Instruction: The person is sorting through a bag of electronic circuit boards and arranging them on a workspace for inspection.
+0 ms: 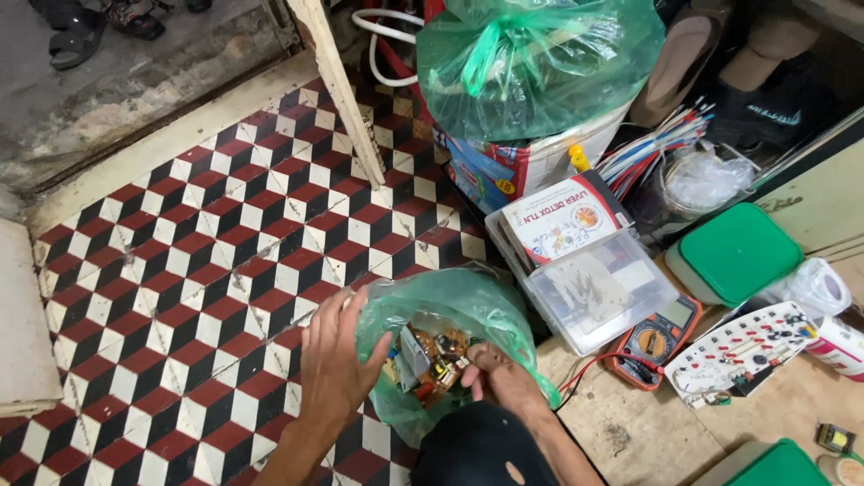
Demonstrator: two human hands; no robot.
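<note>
Nearest the lens: a dark rounded shape (pixel 481 450), likely the person's knee, blurred. Just above it, both hands work at a thin translucent green plastic bag (pixel 450 310) sitting on the red, black and white cube-patterned tiled floor (pixel 207 261).

Left hand (pixel 333 364): fingers spread wide, palm pressed against the bag's left side, holding the mouth apart. Right hand (pixel 504 378): fingers curled at the bag's right lip; whether they pinch plastic or a part inside cannot be told.

Inside the bag: a jumble of brown circuit boards with small components (pixel 432 355), all in the bag, none lifted clear. Judged: bag opened, contents exposed, nothing taken out yet.

Right, on a low wooden board (pixel 630 423): an orange-cased multimeter with red lead (pixel 655 342), a clear plastic box (pixel 594 288), a green-lidded container (pixel 738 252). Behind: a tied green bag (pixel 531 63).
</note>
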